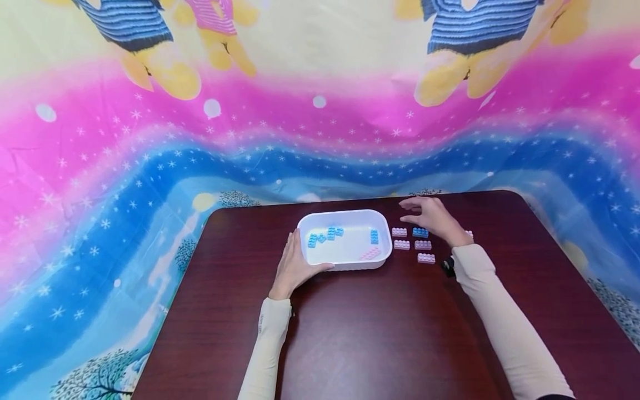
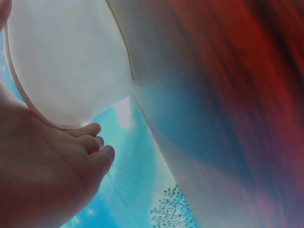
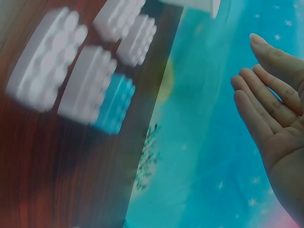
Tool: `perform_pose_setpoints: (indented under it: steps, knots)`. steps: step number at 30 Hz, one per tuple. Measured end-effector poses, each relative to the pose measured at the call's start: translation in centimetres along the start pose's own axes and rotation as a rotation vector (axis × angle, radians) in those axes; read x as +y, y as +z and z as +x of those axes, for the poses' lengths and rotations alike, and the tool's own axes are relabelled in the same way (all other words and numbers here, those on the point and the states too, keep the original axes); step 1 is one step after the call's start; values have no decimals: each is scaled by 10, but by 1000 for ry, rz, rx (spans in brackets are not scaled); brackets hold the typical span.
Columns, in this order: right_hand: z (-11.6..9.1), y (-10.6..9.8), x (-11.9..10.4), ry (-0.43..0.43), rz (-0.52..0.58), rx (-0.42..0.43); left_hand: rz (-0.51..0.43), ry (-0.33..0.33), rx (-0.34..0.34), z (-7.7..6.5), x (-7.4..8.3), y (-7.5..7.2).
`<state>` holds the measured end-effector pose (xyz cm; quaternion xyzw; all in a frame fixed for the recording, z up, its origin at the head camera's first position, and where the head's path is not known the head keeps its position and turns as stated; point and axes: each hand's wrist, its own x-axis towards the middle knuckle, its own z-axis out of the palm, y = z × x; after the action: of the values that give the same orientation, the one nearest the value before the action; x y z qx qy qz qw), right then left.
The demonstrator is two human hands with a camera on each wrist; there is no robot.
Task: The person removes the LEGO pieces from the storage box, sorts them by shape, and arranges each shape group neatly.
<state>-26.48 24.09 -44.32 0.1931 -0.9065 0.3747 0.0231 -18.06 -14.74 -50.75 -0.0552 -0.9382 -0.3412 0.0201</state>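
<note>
A white plastic tub (image 1: 345, 253) stands on the table, several blue toy building bricks (image 1: 331, 234) and a pink brick (image 1: 370, 254) lying inside. My left hand (image 1: 294, 266) grips its left end, thumb along the front wall; in the left wrist view the fingers (image 2: 97, 154) bend at the tub's wall (image 2: 66, 61). To the right of the tub, my right hand (image 1: 434, 218) hovers with fingers and thumb apart, holding nothing. Nearest it is a blue brick (image 1: 420, 233) among several pink bricks (image 1: 401, 244). The right wrist view shows that blue brick (image 3: 114, 104) too.
The dark red-brown table (image 1: 350, 328) has rounded far corners. A patterned cloth (image 1: 320, 133) hangs right behind its far edge. One pink brick (image 1: 469, 234) is partly hidden by the right wrist.
</note>
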Motion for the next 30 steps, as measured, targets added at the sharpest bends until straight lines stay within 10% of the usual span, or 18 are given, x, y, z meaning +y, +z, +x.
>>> perform_pose_setpoints:
  steps: [30]
  knots:
    - [60, 108, -51, -80, -24, -163, -1, -4, -12, 1, -5, -1]
